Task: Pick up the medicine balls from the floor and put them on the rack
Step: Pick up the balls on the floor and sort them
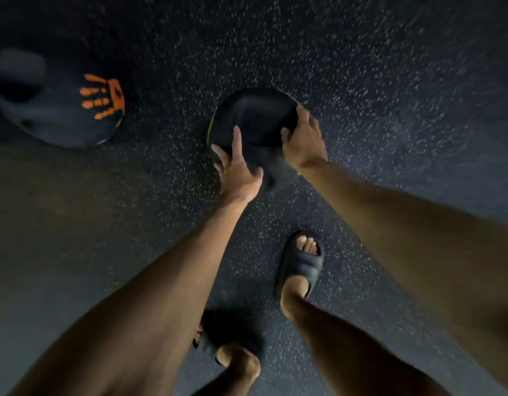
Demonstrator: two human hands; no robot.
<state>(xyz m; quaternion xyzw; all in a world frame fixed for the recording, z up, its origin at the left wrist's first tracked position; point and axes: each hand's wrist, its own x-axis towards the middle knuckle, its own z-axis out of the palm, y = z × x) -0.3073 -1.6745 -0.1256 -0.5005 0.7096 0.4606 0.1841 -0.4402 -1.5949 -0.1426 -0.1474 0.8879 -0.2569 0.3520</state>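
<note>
A black medicine ball with a green stripe (255,121) lies on the dark speckled floor in the middle of the view. My left hand (237,164) rests on its near left side with fingers spread over the surface. My right hand (303,138) cups its right side, fingers curled over the top edge. A second black medicine ball with an orange handprint (61,104) lies on the floor at the far left, apart from both hands. The rack is not in view.
My right foot in a dark slide sandal (301,264) stands just below the green-striped ball. My left foot (232,347) is further back at the bottom. Dark speckled rubber floor (390,95) spreads all around.
</note>
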